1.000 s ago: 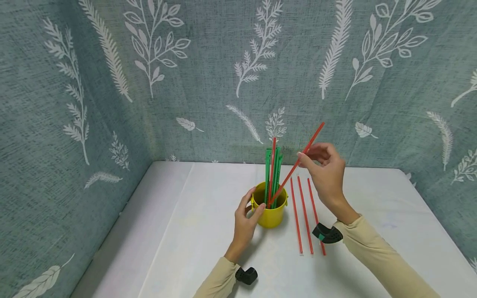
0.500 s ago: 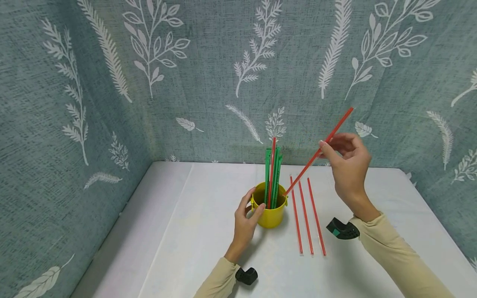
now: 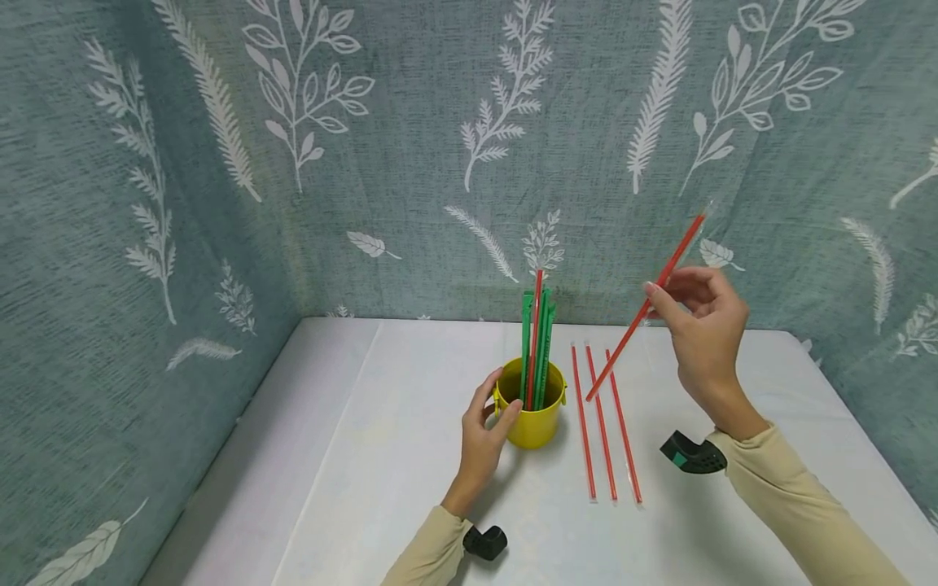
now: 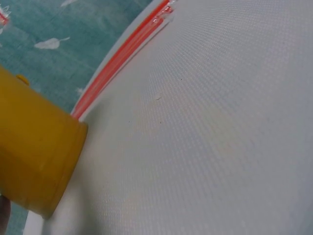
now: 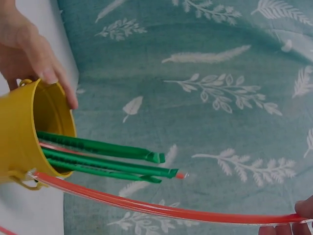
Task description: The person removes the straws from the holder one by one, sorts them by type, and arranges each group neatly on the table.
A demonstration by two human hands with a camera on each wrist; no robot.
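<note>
The left hand (image 3: 484, 435) is nearest, thumb and fingers curled on the rim of the yellow bucket (image 3: 533, 431), which stands between it and three red straws (image 3: 603, 431) lying on the white desk (image 3: 366, 488). Green sticks (image 3: 545, 350) and one red straw lean upright inside. Above those three, the right hand (image 3: 707, 334) pinches a slanted red straw (image 3: 624, 342), its lower end clear of the bucket. Leaf-patterned cloth (image 3: 410, 122) hangs behind.

The left hand (image 3: 481, 439) curves at lower centre; the right hand (image 3: 703, 330), centre right, pinches, far side unclear.
</note>
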